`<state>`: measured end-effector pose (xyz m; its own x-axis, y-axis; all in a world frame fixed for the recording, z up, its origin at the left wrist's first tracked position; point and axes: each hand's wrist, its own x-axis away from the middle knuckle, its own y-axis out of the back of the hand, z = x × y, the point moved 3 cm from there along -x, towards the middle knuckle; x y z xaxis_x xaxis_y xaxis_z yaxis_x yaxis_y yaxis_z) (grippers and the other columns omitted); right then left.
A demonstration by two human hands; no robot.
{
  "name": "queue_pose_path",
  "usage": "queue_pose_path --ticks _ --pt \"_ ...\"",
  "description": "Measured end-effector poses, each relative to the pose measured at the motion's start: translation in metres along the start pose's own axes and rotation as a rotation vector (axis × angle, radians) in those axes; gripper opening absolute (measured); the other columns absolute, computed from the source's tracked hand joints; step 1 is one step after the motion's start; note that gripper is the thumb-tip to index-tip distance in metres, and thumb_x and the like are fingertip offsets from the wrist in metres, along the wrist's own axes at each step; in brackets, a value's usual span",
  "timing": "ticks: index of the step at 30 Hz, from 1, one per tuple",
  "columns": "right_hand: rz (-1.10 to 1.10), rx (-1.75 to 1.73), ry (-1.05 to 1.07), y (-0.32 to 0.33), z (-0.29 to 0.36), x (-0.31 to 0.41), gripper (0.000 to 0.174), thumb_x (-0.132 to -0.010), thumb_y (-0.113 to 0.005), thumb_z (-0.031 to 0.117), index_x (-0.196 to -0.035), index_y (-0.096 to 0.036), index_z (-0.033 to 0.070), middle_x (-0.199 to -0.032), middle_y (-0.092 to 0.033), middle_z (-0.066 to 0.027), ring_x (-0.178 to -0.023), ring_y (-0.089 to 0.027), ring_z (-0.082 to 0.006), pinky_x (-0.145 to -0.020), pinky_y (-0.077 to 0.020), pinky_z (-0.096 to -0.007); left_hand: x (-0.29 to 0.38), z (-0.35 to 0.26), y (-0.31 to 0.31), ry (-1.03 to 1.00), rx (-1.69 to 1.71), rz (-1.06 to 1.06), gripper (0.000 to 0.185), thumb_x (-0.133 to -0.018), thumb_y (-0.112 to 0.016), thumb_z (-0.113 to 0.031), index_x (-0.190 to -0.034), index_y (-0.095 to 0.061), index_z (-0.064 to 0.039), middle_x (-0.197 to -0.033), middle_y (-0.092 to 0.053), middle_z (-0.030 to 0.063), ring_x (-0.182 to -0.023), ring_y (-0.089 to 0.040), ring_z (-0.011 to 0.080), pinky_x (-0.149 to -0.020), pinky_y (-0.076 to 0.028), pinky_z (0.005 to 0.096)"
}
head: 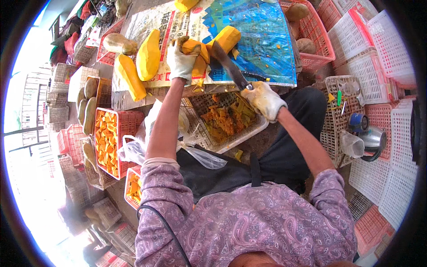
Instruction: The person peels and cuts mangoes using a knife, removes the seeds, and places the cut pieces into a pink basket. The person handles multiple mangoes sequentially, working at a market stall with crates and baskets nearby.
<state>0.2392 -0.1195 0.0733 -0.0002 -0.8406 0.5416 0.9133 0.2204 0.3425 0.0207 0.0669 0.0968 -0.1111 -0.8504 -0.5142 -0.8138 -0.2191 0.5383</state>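
Observation:
My left hand, in a soiled white work glove, grips a cut piece of peeled orange squash. Beneath it is another cut piece. My right hand, also gloved, is closed around the handle of a broad-bladed knife. The blade slants up and left, its far end against or just over a peeled squash chunk; contact is unclear. Left of my left hand lie two whole peeled squashes, one upright in view and one near the table edge. An unpeeled squash rests beyond them.
A printed plastic sheet covers the wooden table. Below sits a crate of peelings and pulp. Orange chunks fill a red crate at left. At right, a crate bears a metal kettle.

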Motion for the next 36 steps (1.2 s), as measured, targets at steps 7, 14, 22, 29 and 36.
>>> queue_pose_path --ticks 7,14,22,29,36 --pt "-0.219 -0.069 0.171 -0.072 0.035 -0.066 0.034 -0.087 -0.058 0.029 -0.097 -0.064 -0.003 -0.096 -0.064 -0.0273 -0.094 -0.062 -0.0426 -0.079 -0.0496 -0.0463 0.0 -0.027 -0.022 0.449 -0.317 -0.162 0.061 -0.075 -0.077 -0.038 -0.122 -0.057 -0.005 -0.121 -0.055 0.0175 -0.115 -0.051 0.0349 -0.098 -0.042 0.045" --pt "-0.139 -0.129 0.163 -0.067 0.041 -0.065 0.035 -0.089 -0.059 0.03 -0.097 -0.063 -0.004 -0.08 -0.065 -0.023 -0.081 -0.065 -0.0378 -0.072 -0.0499 -0.0442 0.007 -0.01 -0.023 0.499 0.001 -0.3 0.049 -0.086 -0.066 -0.038 -0.119 -0.061 -0.002 -0.124 -0.054 0.0202 -0.112 -0.053 0.0356 -0.098 -0.042 0.0454" --pt "-0.209 0.129 0.395 -0.053 0.057 -0.042 0.029 -0.095 -0.057 0.027 -0.093 -0.058 -0.003 -0.067 -0.056 -0.0094 -0.063 -0.06 -0.023 -0.061 -0.0473 -0.0373 0.011 0.008 -0.005 0.106 0.172 -0.24 0.027 -0.098 -0.05 -0.024 -0.11 -0.065 -0.005 -0.1 -0.067 0.0189 -0.092 -0.063 0.0345 -0.083 -0.049 0.0406" --pt "-0.094 -0.24 0.205 -0.028 0.107 0.017 0.035 -0.092 -0.063 0.038 -0.086 -0.054 0.004 -0.055 -0.049 -0.0009 -0.041 -0.047 -0.009 -0.037 -0.0386 -0.025 0.01 0.003 -0.006 0.076 0.145 -0.295 0.023 -0.098 -0.049 -0.021 -0.105 -0.064 -0.005 -0.094 -0.067 0.0178 -0.085 -0.063 0.0351 -0.079 -0.05 0.0418" --pt "-0.082 -0.295 0.122 -0.046 0.126 0.018 0.039 -0.09 -0.064 0.041 -0.076 -0.054 0.005 -0.053 -0.052 -0.0024 -0.038 -0.05 -0.0117 -0.034 -0.0394 -0.0252 0.009 0.009 -0.01 0.094 0.043 -0.264 0.025 -0.096 -0.052 -0.026 -0.107 -0.061 -0.006 -0.101 -0.063 0.017 -0.093 -0.058 0.0374 -0.082 -0.045 0.0463"
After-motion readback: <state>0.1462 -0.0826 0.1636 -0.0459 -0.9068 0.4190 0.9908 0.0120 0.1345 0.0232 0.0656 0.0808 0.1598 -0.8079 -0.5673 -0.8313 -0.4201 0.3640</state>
